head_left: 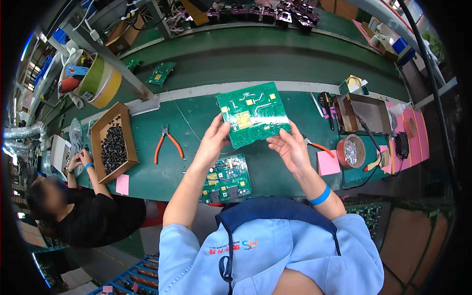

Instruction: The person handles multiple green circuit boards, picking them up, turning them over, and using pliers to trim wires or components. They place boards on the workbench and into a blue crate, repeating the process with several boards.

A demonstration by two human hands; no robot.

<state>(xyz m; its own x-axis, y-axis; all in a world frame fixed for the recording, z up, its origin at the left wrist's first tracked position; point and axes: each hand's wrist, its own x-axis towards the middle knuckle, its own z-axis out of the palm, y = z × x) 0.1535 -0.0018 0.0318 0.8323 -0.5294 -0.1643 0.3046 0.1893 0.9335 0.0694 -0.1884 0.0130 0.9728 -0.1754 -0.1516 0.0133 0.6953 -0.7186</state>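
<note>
Between my hands, above the green bench, is a green circuit board point(255, 114) with several yellow patches and a glossy underside facing me. My left hand point(215, 136) grips its left edge, the thumb on the near face. At the lower right corner my right hand point(290, 146) holds it between thumb and fingers; a blue band circles that wrist. Below my left hand a second circuit board point(231, 177), its parts facing up, lies on the bench, partly hidden by my forearm. Orange-handled cutters point(168, 143) rest to the left. Another orange-handled tool point(318, 145) lies beside my right hand.
A cardboard box point(114, 142) of small black parts stands left, near a co-worker in black point(91, 211). To the right are pink sheets point(328, 163), a round tub point(351, 151) and a metal tray point(366, 114). Another board point(161, 73) lies on the green strip point(221, 54) behind.
</note>
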